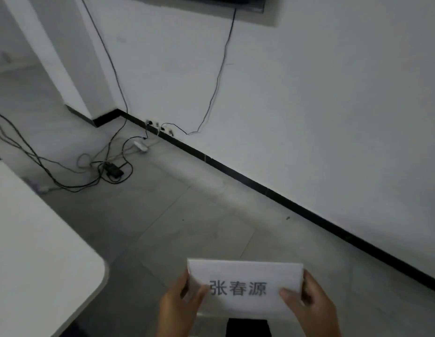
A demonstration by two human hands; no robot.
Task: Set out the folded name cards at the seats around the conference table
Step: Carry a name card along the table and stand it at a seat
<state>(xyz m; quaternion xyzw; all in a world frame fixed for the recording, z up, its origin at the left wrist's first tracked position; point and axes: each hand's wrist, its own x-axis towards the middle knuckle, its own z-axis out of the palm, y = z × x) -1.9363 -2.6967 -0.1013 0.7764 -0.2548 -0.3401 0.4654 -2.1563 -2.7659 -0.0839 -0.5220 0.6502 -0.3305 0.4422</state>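
A white folded name card (pixel 245 278) with three printed dark characters is held up in front of me, low in the view and over the floor. My left hand (pixel 180 305) grips its left edge, thumb on the front face. My right hand (pixel 309 305) grips its right edge the same way. The white conference table (pixel 33 251) fills the lower left, its rounded corner nearest the card; the card is off to the right of it, not over the tabletop.
Grey tiled floor (pixel 187 210) lies between the table and a white wall with a black baseboard (pixel 260 183). Tangled cables, a power strip (pixel 141 145) and a dark adapter (pixel 113 170) lie on the floor near the wall sockets. A screen's lower edge hangs at top.
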